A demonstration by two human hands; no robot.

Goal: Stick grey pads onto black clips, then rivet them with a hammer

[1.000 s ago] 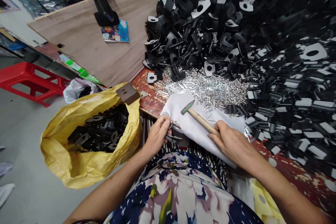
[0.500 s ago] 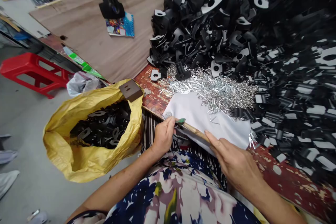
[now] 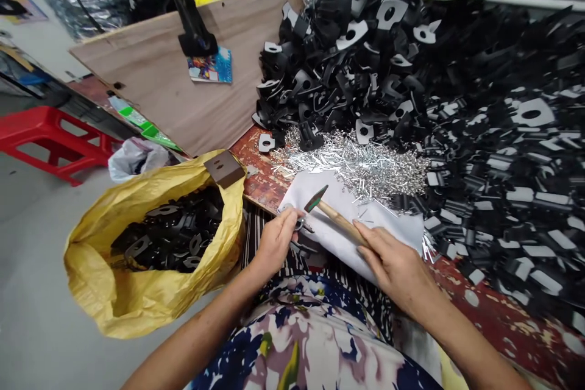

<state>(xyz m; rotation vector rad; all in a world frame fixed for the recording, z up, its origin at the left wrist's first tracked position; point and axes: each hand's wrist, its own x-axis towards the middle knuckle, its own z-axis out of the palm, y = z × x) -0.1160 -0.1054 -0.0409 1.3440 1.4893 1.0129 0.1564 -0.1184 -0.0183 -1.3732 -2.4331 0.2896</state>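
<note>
My left hand (image 3: pixel 276 241) is closed with its fingertips pinching a small black and silver clip-like part (image 3: pixel 302 225), mostly hidden by the fingers. In my right hand (image 3: pixel 395 259) is a hammer (image 3: pixel 340 219), gripped by its wooden handle. Its greenish head is raised just above and to the right of my left fingertips, apart from them. Under the hammer lies a pale grey-white sheet (image 3: pixel 393 228) at the table's near edge. Beyond the sheet is a heap of shiny metal pins (image 3: pixel 365 161).
Black plastic clip parts (image 3: pixel 338 79) are piled at the back and right of the worn red table (image 3: pixel 484 311). At left stands a yellow sack (image 3: pixel 105 311) holding black parts, with a brown block (image 3: pixel 223 169) on its rim. A wooden board (image 3: pixel 155 85) and red stool (image 3: pixel 50 140) are farther left.
My right hand has lifted the hammer head up and away from my left fingertips, showing more of the part there. The whole view has shifted slightly.
</note>
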